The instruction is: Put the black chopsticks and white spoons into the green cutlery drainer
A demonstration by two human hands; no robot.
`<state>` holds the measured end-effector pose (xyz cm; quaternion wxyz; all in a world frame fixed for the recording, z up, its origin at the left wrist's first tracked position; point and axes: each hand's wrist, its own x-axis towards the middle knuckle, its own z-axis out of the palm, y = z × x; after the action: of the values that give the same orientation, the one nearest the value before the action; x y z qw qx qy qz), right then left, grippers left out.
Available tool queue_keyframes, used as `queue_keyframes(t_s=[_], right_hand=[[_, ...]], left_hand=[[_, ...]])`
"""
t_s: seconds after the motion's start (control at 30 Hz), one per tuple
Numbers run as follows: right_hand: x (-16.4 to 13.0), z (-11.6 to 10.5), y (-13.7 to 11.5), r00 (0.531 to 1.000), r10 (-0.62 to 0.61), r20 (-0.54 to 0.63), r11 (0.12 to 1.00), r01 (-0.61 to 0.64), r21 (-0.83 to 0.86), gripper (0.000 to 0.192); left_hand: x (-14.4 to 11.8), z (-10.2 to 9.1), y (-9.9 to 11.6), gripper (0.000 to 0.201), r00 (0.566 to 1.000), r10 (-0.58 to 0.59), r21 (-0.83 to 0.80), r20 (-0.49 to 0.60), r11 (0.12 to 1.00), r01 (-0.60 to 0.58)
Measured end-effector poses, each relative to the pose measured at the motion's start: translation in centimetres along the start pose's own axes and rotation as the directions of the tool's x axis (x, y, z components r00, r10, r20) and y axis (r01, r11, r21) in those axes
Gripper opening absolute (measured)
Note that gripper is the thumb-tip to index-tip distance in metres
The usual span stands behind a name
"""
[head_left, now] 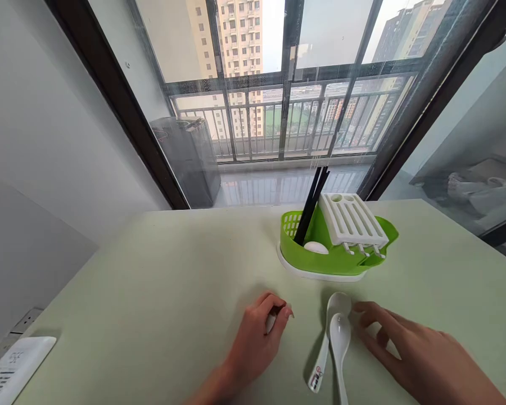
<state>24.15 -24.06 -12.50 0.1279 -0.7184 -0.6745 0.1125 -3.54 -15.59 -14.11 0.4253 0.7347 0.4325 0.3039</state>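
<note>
My left hand (257, 334) hovers over or rests on the table, fingers curled closed. A bit of white shows inside the curl, too hidden to name. To its right lie two white spoons: a larger spoon (338, 304) with a printed mark at its handle end, and a smaller spoon (340, 334) overlapping it. My right hand (409, 351) is just right of the spoons, open, fingers bent and apart, fingertips close to the larger spoon's bowl. Whether they touch it I cannot tell.
Behind the spoons stands a green utensil holder (320, 264) with a white slotted top and hooks; black chopsticks (312, 205) lean in its left part. A white printed packet or box (17, 365) lies at the left table edge. Windows rise beyond the pale green table (172, 270).
</note>
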Motion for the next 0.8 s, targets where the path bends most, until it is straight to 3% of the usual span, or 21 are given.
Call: queue_keyframes(t_s=[0.07, 0.13, 0.33, 0.47, 0.57, 0.73, 0.8], right_hand=[[0.3, 0.9, 0.4, 0.982, 0.079, 0.174, 0.986, -0.103, 0.129, 0.034], [0.6, 1.5, 0.3, 0.957, 0.141, 0.255, 0.951, -0.202, 0.233, 0.038], [0.8, 2.3, -1.7, 0.956, 0.232, 0.180, 0.879, -0.285, 0.381, 0.033], [0.4, 2.6, -2.4, 0.961, 0.240, 0.136, 0.889, -0.274, 0.366, 0.027], [0.4, 2.1, -2.0, 0.967, 0.205, 0.151, 0.905, -0.246, 0.347, 0.033], [0.4, -1.2, -1.3, 0.964, 0.037, 0.264, 0.945, -0.120, 0.305, 0.042], [0.1, -3.1, -1.6, 0.981, -0.041, 0.190, 0.953, -0.019, 0.302, 0.042]], left_hand=[[0.0, 0.0, 0.0, 0.026, 1.000, 0.001, -0.005, 0.002, 1.000, -0.001], [0.0, 0.0, 0.1, 0.025, 1.000, 0.005, -0.007, 0.001, 1.000, -0.005], [0.0, 0.0, -0.1, 0.026, 1.000, 0.019, -0.007, -0.001, 1.000, -0.019], [-0.1, 0.1, -0.1, 0.026, 1.000, 0.020, 0.010, 0.014, 1.000, -0.021], [-0.1, 0.1, 0.0, 0.027, 1.000, 0.022, 0.013, 0.017, 1.000, -0.022], [-0.1, 0.1, 0.2, 0.025, 1.000, 0.022, 0.006, 0.021, 1.000, -0.022], [-0.1, 0.1, 0.3, 0.026, 1.000, 0.023, 0.012, 0.017, 1.000, -0.024]])
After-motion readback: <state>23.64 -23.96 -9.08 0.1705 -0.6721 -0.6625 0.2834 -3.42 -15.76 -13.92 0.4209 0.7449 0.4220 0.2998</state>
